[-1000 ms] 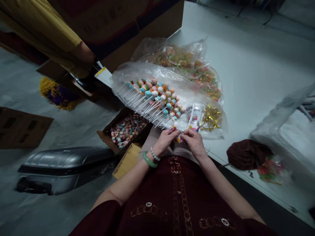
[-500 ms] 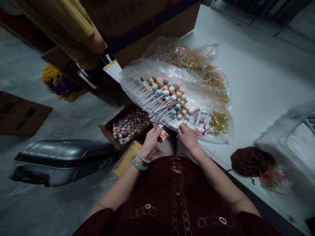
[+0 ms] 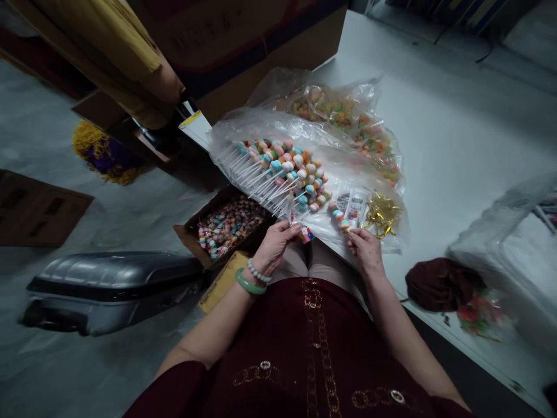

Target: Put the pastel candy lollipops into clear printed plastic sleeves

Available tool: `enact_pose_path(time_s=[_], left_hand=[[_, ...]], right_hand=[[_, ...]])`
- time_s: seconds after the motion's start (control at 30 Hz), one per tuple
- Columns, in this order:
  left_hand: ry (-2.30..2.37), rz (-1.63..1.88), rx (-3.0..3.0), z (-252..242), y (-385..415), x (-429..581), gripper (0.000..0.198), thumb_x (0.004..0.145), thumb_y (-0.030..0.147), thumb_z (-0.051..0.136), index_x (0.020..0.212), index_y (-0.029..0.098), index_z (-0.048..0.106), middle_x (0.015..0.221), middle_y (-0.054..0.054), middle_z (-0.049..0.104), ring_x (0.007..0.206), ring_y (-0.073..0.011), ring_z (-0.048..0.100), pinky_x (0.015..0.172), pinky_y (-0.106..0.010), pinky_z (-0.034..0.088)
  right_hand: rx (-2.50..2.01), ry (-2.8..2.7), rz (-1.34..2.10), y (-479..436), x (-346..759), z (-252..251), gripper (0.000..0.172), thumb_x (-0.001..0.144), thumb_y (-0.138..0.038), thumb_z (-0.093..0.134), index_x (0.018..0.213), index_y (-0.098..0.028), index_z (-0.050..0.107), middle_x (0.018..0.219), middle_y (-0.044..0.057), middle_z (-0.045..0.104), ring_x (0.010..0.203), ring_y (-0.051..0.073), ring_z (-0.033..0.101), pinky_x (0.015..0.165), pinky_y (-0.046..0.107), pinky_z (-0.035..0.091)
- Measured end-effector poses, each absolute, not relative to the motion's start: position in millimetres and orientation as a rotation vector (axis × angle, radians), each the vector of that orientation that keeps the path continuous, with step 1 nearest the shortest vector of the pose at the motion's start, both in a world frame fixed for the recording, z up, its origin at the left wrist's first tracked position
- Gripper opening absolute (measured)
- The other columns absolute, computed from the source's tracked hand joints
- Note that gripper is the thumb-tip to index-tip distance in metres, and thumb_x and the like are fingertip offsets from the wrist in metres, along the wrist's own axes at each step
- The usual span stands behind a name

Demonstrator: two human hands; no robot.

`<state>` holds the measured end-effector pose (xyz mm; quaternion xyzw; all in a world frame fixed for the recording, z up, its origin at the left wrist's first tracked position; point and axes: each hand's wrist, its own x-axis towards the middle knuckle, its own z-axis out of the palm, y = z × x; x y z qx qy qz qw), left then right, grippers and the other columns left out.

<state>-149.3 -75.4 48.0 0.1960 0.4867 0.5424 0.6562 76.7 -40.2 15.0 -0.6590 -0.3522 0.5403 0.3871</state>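
My left hand (image 3: 276, 244) pinches a small printed clear wrapper (image 3: 306, 233) over my lap, at the table's front edge. Between the fingers of my right hand (image 3: 364, 247) is the lower end of a marshmallow skewer (image 3: 338, 216), its pastel pieces pointing up and to the left. A pile of similar marshmallow skewers (image 3: 296, 165) lies on a clear plastic sheet, white sticks toward me. Just beyond my right hand are a stack of printed wrappers (image 3: 357, 208) and a heap of gold twist ties (image 3: 383, 215).
A carton (image 3: 185, 235) of wrapped skewers stands low at left, above a yellow box (image 3: 221, 281). A grey suitcase (image 3: 113, 273) lies beyond. Bags of colourful candy (image 3: 343, 110) lie behind the pile. A person's yellow sleeve (image 3: 117, 35) shows at upper left. A dark cloth bundle (image 3: 439, 284) sits at right.
My right hand has moved right and now holds a marshmallow skewer apart from the pile. My left hand has shifted slightly right, still pinching the wrapper.
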Motion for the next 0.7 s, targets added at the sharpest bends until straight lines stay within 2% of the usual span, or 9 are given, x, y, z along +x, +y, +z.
enact_pose_path(time_s=[0.1, 0.17, 0.33, 0.43, 0.53, 0.63, 0.7], left_hand=[[0.993, 1.334, 0.474, 51.9, -61.6, -139.3, 0.029, 0.07, 0.032, 0.08, 0.092, 0.014, 0.076, 0.098, -0.009, 0.075, 0.094, -0.0185, 0.066, 0.088, -0.029, 0.047], [0.907, 1.339, 0.473, 50.9, -51.1, -130.7, 0.03, 0.073, 0.035, 0.078, 0.095, 0.015, 0.075, 0.104, -0.01, 0.074, 0.104, -0.0212, 0.065, 0.094, -0.031, 0.045], [0.867, 1.209, 0.467, 43.8, -40.7, -112.2, 0.034, 0.073, 0.037, 0.078, 0.099, 0.016, 0.071, 0.102, -0.009, 0.073, 0.09, -0.0199, 0.069, 0.082, -0.033, 0.051], [0.877, 1.159, 0.511, 42.5, -45.8, -110.3, 0.029, 0.071, 0.034, 0.079, 0.091, 0.014, 0.071, 0.104, -0.01, 0.072, 0.089, -0.0192, 0.068, 0.077, -0.031, 0.052], [0.886, 1.173, 0.522, 43.9, -51.5, -113.7, 0.025, 0.07, 0.033, 0.08, 0.083, 0.014, 0.07, 0.107, -0.011, 0.071, 0.088, -0.0169, 0.067, 0.076, -0.028, 0.051], [0.918, 1.214, 0.538, 46.4, -55.0, -117.2, 0.023, 0.07, 0.033, 0.08, 0.075, 0.014, 0.069, 0.109, -0.011, 0.072, 0.073, -0.0107, 0.063, 0.074, -0.027, 0.049], [0.948, 1.244, 0.579, 47.5, -56.9, -117.6, 0.024, 0.069, 0.035, 0.08, 0.07, 0.014, 0.069, 0.108, -0.012, 0.072, 0.073, -0.0111, 0.062, 0.075, -0.027, 0.049]], right_hand=[[-1.598, -0.917, 1.52, -54.8, 88.4, 32.7, 0.028, 0.06, -0.041, 0.074, 0.071, -0.017, 0.063, 0.047, -0.006, 0.05, 0.039, 0.005, 0.034, 0.038, 0.019, 0.019], [-1.546, -0.954, 1.608, -65.8, 94.3, 42.8, 0.028, 0.062, -0.04, 0.075, 0.073, -0.017, 0.064, 0.049, -0.005, 0.051, 0.04, 0.006, 0.034, 0.038, 0.019, 0.019], [-1.538, -1.003, 1.678, -82.0, 98.7, 51.2, 0.026, 0.067, -0.042, 0.072, 0.073, -0.018, 0.063, 0.05, -0.005, 0.05, 0.041, 0.006, 0.033, 0.039, 0.02, 0.02], [-1.546, -1.061, 1.635, -83.7, 99.7, 48.5, 0.025, 0.07, -0.043, 0.069, 0.073, -0.019, 0.062, 0.05, -0.005, 0.049, 0.043, 0.007, 0.033, 0.041, 0.021, 0.021], [-1.559, -1.276, 1.454, -85.1, 100.1, 47.3, 0.019, 0.076, -0.038, 0.063, 0.073, -0.019, 0.063, 0.054, -0.004, 0.05, 0.049, 0.01, 0.042, 0.047, 0.023, 0.029], [-1.606, -1.516, 1.204, -88.8, 96.4, 49.4, 0.016, 0.082, -0.033, 0.056, 0.075, -0.021, 0.064, 0.055, -0.003, 0.052, 0.054, 0.013, 0.047, 0.054, 0.025, 0.035], [-1.64, -1.608, 1.099, -91.9, 91.1, 50.9, 0.016, 0.084, -0.033, 0.054, 0.076, -0.022, 0.063, 0.055, -0.003, 0.052, 0.054, 0.014, 0.047, 0.055, 0.026, 0.036]])
